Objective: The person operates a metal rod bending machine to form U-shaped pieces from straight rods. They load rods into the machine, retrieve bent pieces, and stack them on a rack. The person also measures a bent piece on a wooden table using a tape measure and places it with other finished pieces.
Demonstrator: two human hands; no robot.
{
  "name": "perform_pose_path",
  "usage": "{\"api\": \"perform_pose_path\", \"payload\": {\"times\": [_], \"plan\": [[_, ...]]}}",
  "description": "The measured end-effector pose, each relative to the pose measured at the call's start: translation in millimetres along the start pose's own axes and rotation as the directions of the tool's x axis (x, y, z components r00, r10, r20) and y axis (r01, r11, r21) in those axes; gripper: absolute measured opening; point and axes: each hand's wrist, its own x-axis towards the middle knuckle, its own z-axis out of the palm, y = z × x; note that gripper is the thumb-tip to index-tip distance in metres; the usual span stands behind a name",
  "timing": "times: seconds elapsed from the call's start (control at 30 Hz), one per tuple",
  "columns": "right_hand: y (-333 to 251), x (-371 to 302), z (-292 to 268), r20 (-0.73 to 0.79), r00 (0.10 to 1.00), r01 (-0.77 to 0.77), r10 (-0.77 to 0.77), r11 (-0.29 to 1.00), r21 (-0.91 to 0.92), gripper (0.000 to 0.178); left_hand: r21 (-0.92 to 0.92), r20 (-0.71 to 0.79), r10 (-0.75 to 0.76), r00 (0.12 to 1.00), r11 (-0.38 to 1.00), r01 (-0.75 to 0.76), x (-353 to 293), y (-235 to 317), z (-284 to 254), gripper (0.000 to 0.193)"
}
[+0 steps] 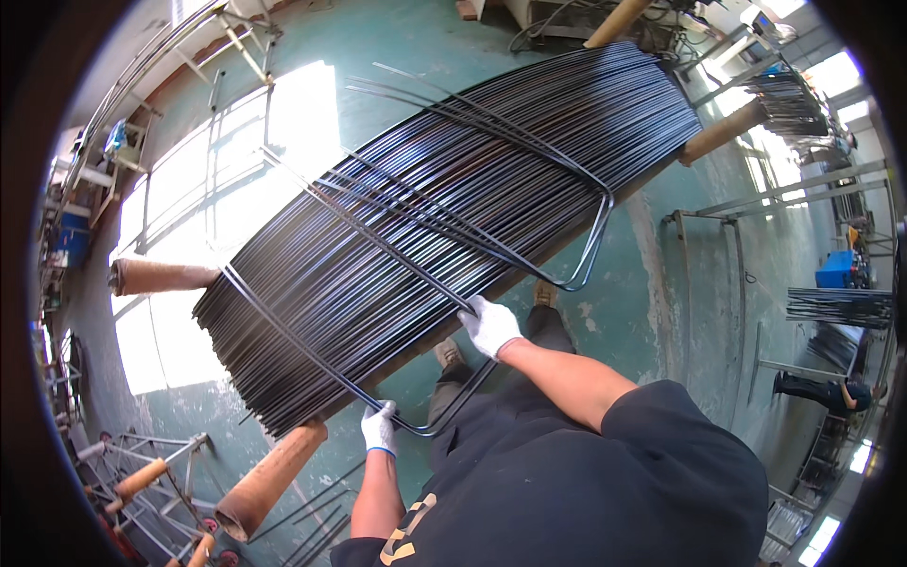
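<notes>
A wide layer of long dark metal rods (312,283) lies side by side in front of me. Across it rest U-bent metal rods (312,352), their rounded end hanging over the near edge toward my legs. My left hand (379,428), in a white glove, is closed around one leg of this U near the bend. Farther right, my gloved right hand (490,327) grips the other leg, the fingers partly hidden. To the right of my hands, more U-bent rods (529,144) lie across the layer, their bends sticking out past its near edge.
Brown wrapped posts (162,276) stick out at the layer's corners, one (269,484) near my left arm. Metal frames (151,477) stand at lower left. A blue box (835,269) and rod bundles (836,307) are at far right, near another person (824,393). The floor (652,274) is green.
</notes>
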Motion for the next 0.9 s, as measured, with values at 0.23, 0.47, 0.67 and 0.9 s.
{"api": "perform_pose_path", "payload": {"times": [0.23, 0.47, 0.67, 0.9], "plan": [[115.9, 105.9, -183.2, -0.217, 0.950, 0.194, -0.225, 0.969, -0.156, 0.023, -0.280, 0.261, -0.013, 0.965, 0.956, 0.088, -71.1, 33.8, 225.7, 0.010], [250.7, 224.1, -300.8, -0.258, 0.925, 0.196, -0.278, 0.932, -0.304, 0.032, -0.025, 0.228, -0.124, 0.966, 0.991, 0.133, -64.5, 52.4, 437.3, 0.011], [305.9, 235.9, -312.2, -0.456, 0.887, -0.012, -0.075, 0.983, -0.186, 0.075, 0.021, 0.128, -0.121, 0.984, 0.993, 0.119, -51.3, 45.6, 532.3, 0.011], [347.1, 167.7, -197.7, 0.221, 0.789, -0.307, 0.573, 0.056, 0.950, 0.053, 0.028, 0.102, -0.152, 0.983, 0.988, 0.149, -52.6, 49.7, 555.7, 0.017]]}}
